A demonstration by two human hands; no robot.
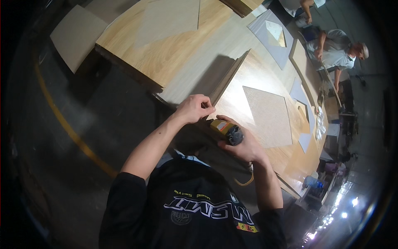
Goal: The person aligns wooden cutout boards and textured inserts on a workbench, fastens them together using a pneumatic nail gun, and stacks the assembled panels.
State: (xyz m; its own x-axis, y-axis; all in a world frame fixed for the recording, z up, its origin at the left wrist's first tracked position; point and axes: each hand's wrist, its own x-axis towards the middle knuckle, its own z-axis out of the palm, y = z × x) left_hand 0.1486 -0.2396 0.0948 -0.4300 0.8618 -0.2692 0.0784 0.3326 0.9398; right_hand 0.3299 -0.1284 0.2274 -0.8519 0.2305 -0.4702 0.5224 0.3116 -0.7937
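Observation:
My left hand (194, 109) is closed in a pinch right at the near corner of a light wood panel (236, 89). What lies between its thumb and finger, if anything, is too small to make out. My right hand (246, 145) wraps round a yellow-and-black power tool (222, 126), its round black end facing up toward me. The front of the tool points at the same panel corner, close to my left fingertips, and its tip is hidden. A grey-beige diamond-shaped sheet (269, 116) lies on the panel.
A second wood panel (124, 39) lies beyond on the left, beside a brown board (76, 37). Grey frame-like pieces (255, 27) lie at the far right. One person (333, 47) holds a long strip there; another stands farther back. A yellow line (74, 135) crosses the floor.

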